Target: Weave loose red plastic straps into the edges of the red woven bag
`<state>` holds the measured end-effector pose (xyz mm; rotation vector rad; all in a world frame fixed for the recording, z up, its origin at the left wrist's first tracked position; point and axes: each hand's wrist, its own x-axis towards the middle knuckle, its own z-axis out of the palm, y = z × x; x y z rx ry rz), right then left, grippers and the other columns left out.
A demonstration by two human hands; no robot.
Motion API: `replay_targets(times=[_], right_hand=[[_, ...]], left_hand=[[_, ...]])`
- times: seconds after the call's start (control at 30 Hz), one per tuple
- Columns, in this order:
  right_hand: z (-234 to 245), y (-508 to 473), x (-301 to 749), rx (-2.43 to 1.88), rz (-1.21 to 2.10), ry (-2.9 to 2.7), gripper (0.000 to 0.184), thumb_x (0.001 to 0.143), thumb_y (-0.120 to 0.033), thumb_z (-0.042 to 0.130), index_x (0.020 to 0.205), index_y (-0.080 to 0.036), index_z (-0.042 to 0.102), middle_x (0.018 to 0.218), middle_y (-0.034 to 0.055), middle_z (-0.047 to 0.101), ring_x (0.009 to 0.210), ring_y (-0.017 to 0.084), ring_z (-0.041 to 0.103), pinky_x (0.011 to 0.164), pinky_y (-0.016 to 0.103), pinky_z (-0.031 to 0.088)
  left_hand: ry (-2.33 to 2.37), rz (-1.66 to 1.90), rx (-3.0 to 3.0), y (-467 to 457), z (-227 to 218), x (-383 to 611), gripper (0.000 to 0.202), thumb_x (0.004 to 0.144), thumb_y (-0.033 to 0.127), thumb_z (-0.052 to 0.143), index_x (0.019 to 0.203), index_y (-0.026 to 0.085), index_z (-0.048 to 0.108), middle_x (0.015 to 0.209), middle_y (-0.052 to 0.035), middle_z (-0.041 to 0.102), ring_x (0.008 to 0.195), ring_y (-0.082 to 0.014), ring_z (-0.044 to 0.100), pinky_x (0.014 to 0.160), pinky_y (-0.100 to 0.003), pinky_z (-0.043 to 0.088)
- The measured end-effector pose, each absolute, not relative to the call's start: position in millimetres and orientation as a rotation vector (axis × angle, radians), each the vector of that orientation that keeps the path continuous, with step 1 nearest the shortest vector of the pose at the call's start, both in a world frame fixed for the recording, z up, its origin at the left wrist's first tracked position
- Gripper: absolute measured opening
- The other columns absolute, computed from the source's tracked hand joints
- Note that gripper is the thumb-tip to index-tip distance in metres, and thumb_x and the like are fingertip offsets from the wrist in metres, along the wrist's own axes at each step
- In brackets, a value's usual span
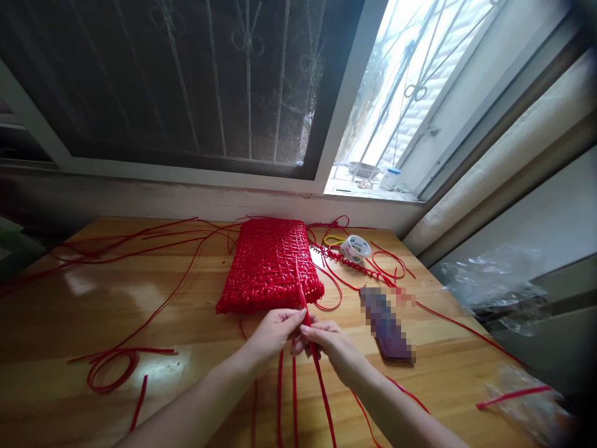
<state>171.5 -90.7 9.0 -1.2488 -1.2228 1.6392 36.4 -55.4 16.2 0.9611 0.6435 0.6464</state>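
Note:
A red woven bag (273, 264) lies on the wooden table, its near edge just beyond my hands. My left hand (284, 326) is closed, pinching a red plastic strip (321, 386) that rises to the bag's front. Right beside it, my right hand (324, 339) pinches the same strip between thumb and fingers. The strip runs on down toward the bottom of the view. Other red strips hang below my hands, and some fingertips are hidden behind the strip and each other.
A roll of tape (356, 248) and a yellow loop (333, 240) sit right of the bag. A dark, pixel-blurred flat object (387, 326) lies nearer. A coiled red strip (112, 371) and loose strips spread over the table (196, 367). Clear plastic (527, 404) lies at the right edge.

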Motion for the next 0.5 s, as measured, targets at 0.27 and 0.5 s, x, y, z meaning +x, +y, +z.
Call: replay_targets(times=[0.27,0.5], right_hand=[[-6.0,-93.3,163.7,-1.287,1.666,-1.32,0.043,0.074,-0.047,0.05,0.06,-0.011,0.069,0.053,0.0052,0.059,0.045,0.007,0.035,0.046,0.022,0.025],[4.7,-79.6,184.8,-1.388,1.566,-1.821,0.048,0.075,-0.054,0.046,0.07,-0.012,0.067,0.054,0.001,0.054,0.047,0.007,0.039,0.044,0.021,0.028]], left_hand=[[0.844,0.803,0.58,-46.6,9.3,51.8,0.028,0.07,0.034,0.061,0.079,0.008,0.064,0.074,-0.0117,0.069,0.066,-0.0173,0.063,0.065,-0.027,0.049],[0.833,0.823,0.453,-47.5,-8.5,53.1,0.02,0.07,0.027,0.062,0.075,0.008,0.064,0.067,-0.0094,0.069,0.061,-0.0148,0.063,0.062,-0.024,0.05]])
